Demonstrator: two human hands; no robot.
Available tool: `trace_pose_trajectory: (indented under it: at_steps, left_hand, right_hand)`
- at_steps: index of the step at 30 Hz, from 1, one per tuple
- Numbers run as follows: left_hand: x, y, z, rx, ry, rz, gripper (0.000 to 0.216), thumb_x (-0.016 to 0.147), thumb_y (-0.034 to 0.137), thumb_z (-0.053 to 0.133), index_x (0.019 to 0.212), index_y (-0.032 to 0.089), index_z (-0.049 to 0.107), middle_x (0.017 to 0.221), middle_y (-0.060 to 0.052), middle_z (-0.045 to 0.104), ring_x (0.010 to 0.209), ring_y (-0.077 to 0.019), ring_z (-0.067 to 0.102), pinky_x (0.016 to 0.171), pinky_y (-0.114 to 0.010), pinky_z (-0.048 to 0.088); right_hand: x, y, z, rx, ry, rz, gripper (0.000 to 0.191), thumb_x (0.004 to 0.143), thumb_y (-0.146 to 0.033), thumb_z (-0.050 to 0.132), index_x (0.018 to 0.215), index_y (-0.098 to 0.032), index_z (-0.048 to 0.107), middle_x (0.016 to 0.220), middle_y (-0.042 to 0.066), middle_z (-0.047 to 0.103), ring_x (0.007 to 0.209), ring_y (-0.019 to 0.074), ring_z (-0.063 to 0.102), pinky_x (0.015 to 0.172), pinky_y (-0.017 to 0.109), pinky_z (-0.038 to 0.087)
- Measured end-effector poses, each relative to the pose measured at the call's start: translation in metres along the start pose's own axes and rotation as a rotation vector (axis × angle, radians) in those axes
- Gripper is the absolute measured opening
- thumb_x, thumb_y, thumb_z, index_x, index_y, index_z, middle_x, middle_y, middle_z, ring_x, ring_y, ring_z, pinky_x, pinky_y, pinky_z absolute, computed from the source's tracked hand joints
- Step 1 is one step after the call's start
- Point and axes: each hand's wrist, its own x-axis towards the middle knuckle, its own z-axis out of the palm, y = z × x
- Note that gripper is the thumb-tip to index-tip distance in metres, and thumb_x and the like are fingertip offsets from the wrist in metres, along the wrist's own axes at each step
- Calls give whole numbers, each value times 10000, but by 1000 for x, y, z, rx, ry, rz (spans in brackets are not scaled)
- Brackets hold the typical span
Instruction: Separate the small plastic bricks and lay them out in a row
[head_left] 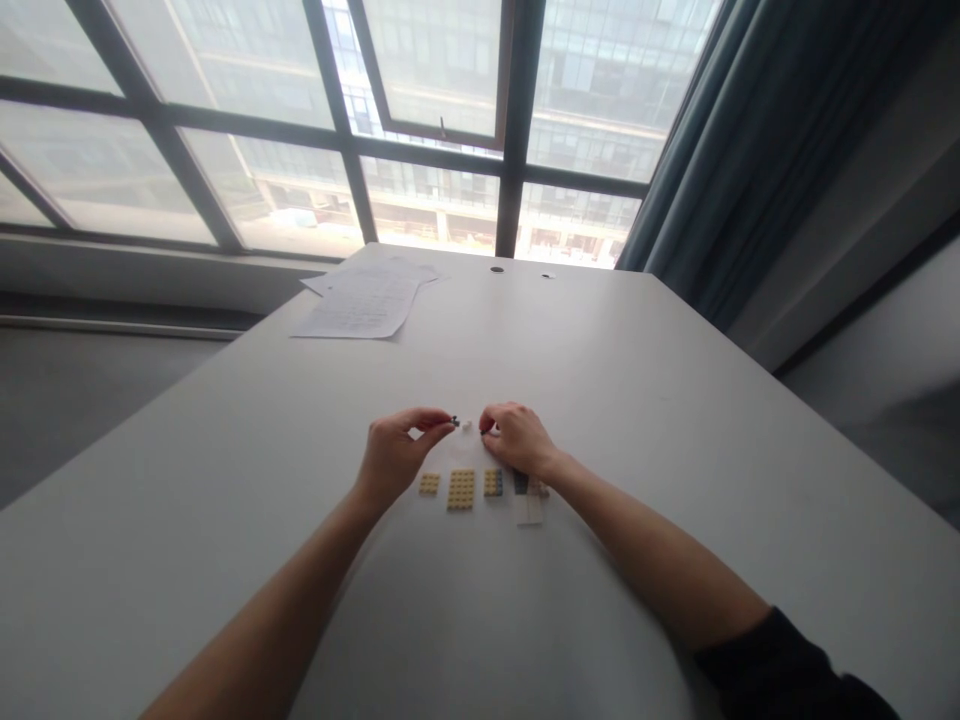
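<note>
My left hand (397,450) is closed in a pinch, thumb and forefinger on a small dark building-brick piece (454,421). Beside that piece is a tiny white piece (466,425); whether it touches the dark one I cannot tell. My right hand (519,437) is closed too, its fingertips on a small dark piece (483,432) whose kind does not show. Nearer to me lie a small yellow studded plate (429,485), a larger yellow plate (461,490) and a yellow and blue-grey plate (493,484). A pale flat piece (529,511) and darker pieces lie partly under my right wrist.
The white table (652,400) stretches away to large windows. Several printed paper sheets (360,305) lie at its far left. A round dark cable hole (497,269) and a small dark and white object (548,276) are near the far edge. A blue-grey curtain (720,150) hangs at the right.
</note>
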Motion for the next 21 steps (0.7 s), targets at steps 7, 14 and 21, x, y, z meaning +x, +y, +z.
trace_pose_trajectory:
  at_steps: [7, 14, 21]
  left_hand:
    - [2, 5, 6, -488, 16, -261, 301, 575, 340, 815, 769, 155, 679, 760, -45, 740, 719, -191, 694, 755, -334, 570]
    - [1, 17, 9, -516, -56, -256, 285, 590, 336, 812, 753, 151, 668, 755, -42, 735, 726, -182, 687, 759, -319, 559]
    - [0, 32, 18, 0, -321, 2, 133, 741, 322, 682, 798, 209, 721, 783, -6, 735, 697, -151, 653, 722, -272, 502]
  right_hand:
    - [-5, 4, -3, 1002, 74, 131, 82, 649, -191, 682, 717, -176, 637, 691, -22, 649, 652, 113, 575, 665, 252, 456]
    - [-21, 16, -22, 1639, -74, 282, 230, 597, -254, 798, 774, -195, 664, 709, -35, 649, 618, 79, 562, 642, 232, 461]
    - [-57, 59, -40, 465, 248, -80, 75, 828, -214, 623, 826, -198, 696, 818, 47, 685, 774, 167, 582, 748, 327, 459]
